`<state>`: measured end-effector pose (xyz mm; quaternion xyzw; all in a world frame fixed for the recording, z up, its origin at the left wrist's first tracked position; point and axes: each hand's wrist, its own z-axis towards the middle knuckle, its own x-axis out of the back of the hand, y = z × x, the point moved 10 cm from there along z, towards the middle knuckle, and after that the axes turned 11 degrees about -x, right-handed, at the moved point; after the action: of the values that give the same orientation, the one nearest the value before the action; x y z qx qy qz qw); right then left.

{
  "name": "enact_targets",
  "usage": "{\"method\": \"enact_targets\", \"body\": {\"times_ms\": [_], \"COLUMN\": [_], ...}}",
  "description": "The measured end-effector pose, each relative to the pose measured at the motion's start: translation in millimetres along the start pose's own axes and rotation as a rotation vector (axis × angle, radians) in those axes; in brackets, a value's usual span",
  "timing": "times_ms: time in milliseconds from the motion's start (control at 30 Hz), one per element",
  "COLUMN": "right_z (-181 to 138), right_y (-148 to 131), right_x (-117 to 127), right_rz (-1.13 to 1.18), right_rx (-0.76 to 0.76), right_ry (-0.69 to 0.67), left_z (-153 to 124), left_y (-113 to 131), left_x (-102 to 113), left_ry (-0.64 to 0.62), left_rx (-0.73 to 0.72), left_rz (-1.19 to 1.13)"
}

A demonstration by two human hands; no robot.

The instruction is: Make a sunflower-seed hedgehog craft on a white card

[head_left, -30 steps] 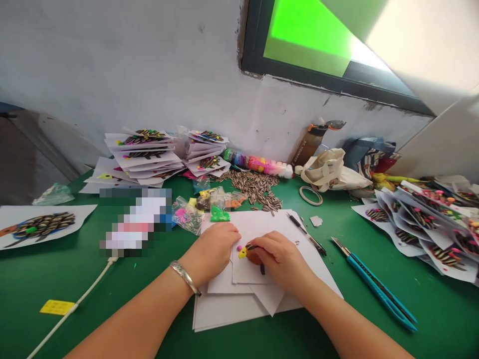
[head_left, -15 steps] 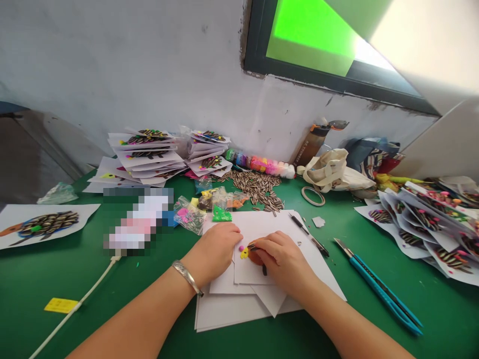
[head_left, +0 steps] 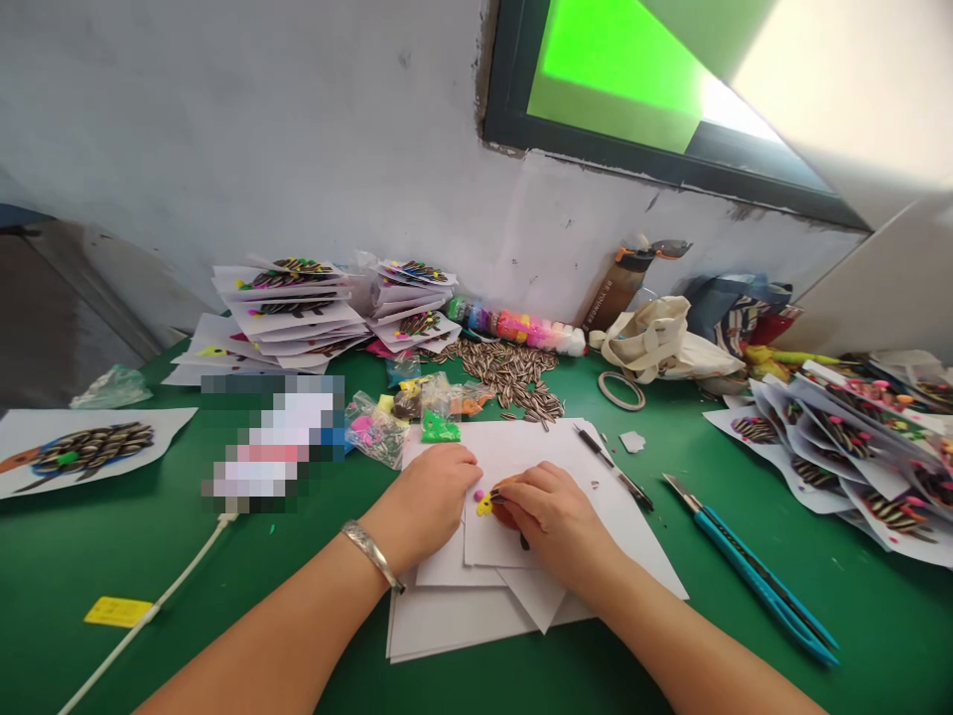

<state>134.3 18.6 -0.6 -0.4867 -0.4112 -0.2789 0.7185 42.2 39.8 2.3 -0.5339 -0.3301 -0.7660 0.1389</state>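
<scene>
My left hand (head_left: 432, 501) lies curled over the left edge of a small, smooth white sheet (head_left: 485, 548); its fingertips point down and its palm is hidden, so I cannot tell whether it pinches the paper or only presses on it. A hard, shiny silver bangle (head_left: 372, 556) circles that wrist. My right hand (head_left: 558, 516) bends over the same sheet, thumb and fingertips drawn together on a dark, slim sunflower seed (head_left: 500, 494), at the upper edge of a rounded brown clay body (head_left: 506, 514) that my fingers partly cover. To the left of it sits a soft-looking yellow clay piece (head_left: 484, 506) with a dark spot, and just above that a round magenta ball (head_left: 478, 496). A short dark strip pokes out below the body.

Larger white sheets (head_left: 447, 626) lie askew beneath, their corners crisp, and a slender black-and-clear pen (head_left: 614, 467) rests along their right side. Beyond the paper, striped, pointed seeds (head_left: 513, 367) spread in a loose heap, near crinkled plastic bags (head_left: 378, 432) and a bright green lump (head_left: 441, 427). A utility knife (head_left: 751, 571), turquoise with a metal blade, lies to my right on the green tabletop (head_left: 313, 685).
</scene>
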Motion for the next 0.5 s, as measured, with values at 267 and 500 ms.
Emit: {"method": "enact_targets", "body": {"times_ms": [267, 500], "right_z": [-1.6, -3.1], "right_y": [6.2, -4.5], "right_x": [1.4, 1.2], "right_rz": [-0.005, -0.054], "right_rx": [-0.005, 0.084], "right_ry": [-0.004, 0.051], "left_z": [-0.9, -0.3], "left_y": [0.1, 0.6], "left_x": [-1.1, -0.8], "left_ry": [-0.007, -0.002], "left_rx": [0.005, -0.012], "left_rz": [0.000, 0.017]}}
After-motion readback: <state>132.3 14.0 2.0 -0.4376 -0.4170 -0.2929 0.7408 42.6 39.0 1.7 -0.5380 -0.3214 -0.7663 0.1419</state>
